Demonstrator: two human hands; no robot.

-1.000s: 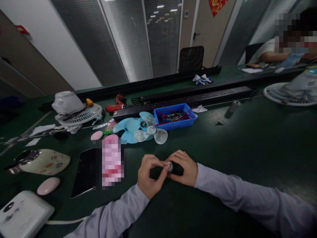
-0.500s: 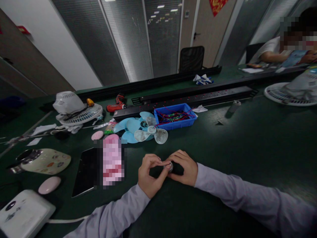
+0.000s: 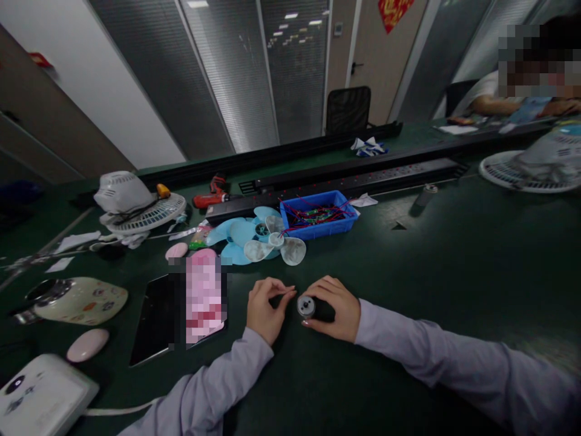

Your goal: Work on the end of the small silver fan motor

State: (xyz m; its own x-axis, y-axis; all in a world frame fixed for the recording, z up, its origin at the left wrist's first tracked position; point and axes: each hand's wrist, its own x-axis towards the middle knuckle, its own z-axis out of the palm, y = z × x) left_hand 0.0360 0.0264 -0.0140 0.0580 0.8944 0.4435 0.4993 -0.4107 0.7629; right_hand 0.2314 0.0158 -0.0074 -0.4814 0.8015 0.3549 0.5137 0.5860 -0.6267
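Our left hand [image 3: 263, 307] has let go and slid a little away from the small round motor [image 3: 306, 306], its fingers pinched with nothing we can see in them. Our right hand [image 3: 333, 307] grips the motor on the worktop [image 3: 431, 260]. We think we are fitting its front, so next the left hand should come back gently.

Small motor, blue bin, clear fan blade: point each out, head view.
small motor [image 3: 306, 306], head view, on its round silver end face.
blue bin [image 3: 338, 225], head view, on its front wall.
clear fan blade [image 3: 293, 250], head view, on its right-hand blade.
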